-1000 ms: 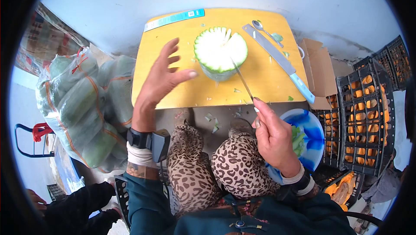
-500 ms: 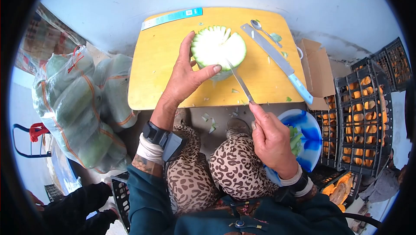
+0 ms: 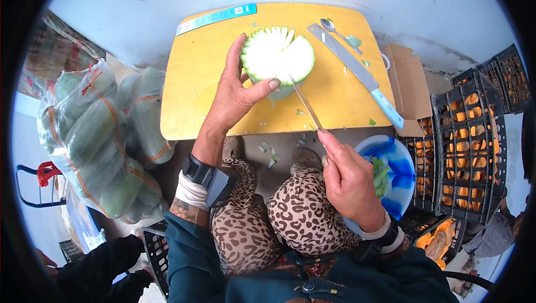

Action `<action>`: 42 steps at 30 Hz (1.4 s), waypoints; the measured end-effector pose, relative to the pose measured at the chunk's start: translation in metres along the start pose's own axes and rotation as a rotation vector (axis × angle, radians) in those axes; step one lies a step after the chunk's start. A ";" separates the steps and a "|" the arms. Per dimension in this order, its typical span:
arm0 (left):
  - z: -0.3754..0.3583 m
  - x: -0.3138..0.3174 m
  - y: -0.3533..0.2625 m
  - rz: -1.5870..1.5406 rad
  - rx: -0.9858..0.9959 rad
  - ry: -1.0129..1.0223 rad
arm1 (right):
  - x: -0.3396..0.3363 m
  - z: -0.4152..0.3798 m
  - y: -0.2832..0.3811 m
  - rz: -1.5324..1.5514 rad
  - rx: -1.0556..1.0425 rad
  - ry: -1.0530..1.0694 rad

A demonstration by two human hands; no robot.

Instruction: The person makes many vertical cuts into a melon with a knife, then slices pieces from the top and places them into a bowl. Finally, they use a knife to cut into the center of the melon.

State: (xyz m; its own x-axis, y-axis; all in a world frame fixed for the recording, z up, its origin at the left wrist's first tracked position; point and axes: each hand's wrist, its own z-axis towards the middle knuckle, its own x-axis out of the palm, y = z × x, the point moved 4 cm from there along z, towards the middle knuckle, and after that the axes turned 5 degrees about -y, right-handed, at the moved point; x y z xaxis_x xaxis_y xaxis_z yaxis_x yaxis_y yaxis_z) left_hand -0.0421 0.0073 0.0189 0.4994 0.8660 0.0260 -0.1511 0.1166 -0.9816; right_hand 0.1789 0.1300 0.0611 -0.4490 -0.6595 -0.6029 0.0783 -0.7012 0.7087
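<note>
A cut piece of winter melon (image 3: 262,60) stands on the yellow table (image 3: 195,91), its white face up and notches carved along the far and left rim. My left hand (image 3: 237,88) wraps round its left side, thumb along the near edge and fingers behind. In my right hand (image 3: 352,177) is a narrow knife (image 3: 306,103), its handle hidden in my closed fingers. The blade's tip meets the near rim of the melon's white face. Right of the melon lies a large knife with a blue handle (image 3: 386,107), beside a metal spoon (image 3: 335,30).
A blue cardboard sleeve (image 3: 218,18) lies at the table's far left. Bagged winter melons (image 3: 89,124) stand to the left. On the right are a blue-white basin (image 3: 399,163) with green scraps, a cardboard box (image 3: 407,79) and black crates (image 3: 466,152) of orange pieces. Someone's dark-clothed legs (image 3: 95,269) show lower left.
The view has shifted slightly, so the table and melon appear a little higher and further left. Both hands keep their hold, and the knife tip stays at the melon's near rim.
</note>
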 end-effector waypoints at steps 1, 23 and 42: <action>0.000 0.000 0.000 -0.005 -0.002 -0.002 | -0.001 0.000 0.001 0.008 0.006 0.008; -0.001 0.001 -0.004 0.025 -0.008 -0.010 | -0.007 0.018 0.011 -0.043 0.021 0.130; -0.001 0.005 0.000 0.068 -0.007 -0.056 | 0.000 0.032 0.008 -0.040 0.040 0.067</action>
State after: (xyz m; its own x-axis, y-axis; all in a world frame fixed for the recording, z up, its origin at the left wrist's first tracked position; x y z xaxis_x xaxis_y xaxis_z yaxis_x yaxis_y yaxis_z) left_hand -0.0394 0.0111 0.0189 0.4400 0.8975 -0.0305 -0.1767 0.0532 -0.9828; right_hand 0.1512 0.1332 0.0784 -0.3901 -0.6490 -0.6531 0.0252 -0.7166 0.6971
